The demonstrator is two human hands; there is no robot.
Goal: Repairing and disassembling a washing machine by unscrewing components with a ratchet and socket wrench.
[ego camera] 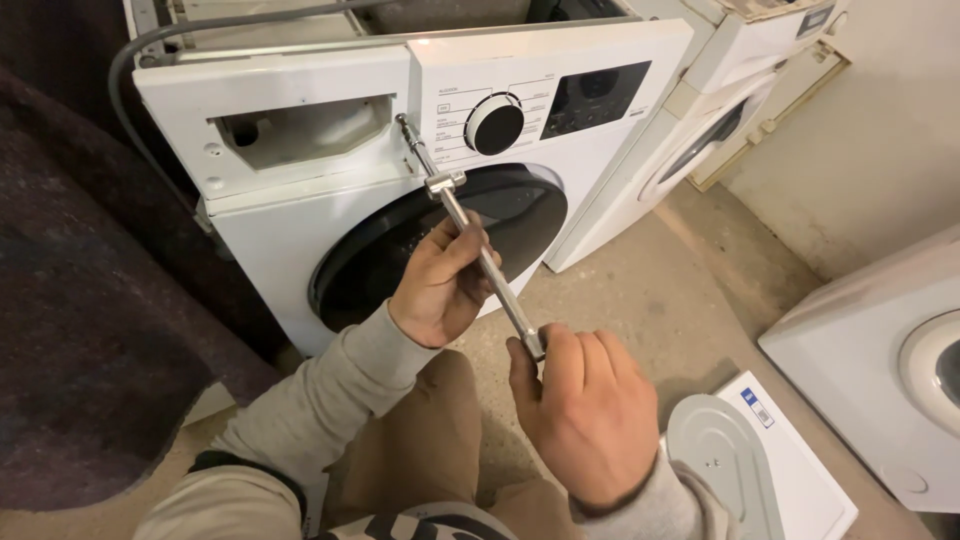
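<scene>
The left hand (pixel 440 285) curls around the middle of a long silver metal socket wrench (pixel 470 235), its fingers wrapped on the shaft. The right hand (pixel 590 415) closes over the wrench's near end, hiding the handle tip. The far tip of the tool meets the control panel of a white front-loading washing machine (pixel 290 240), beside the open detergent drawer slot (pixel 300 130); what it engages is too small to make out. The black round dial (pixel 494 125) sits just right.
</scene>
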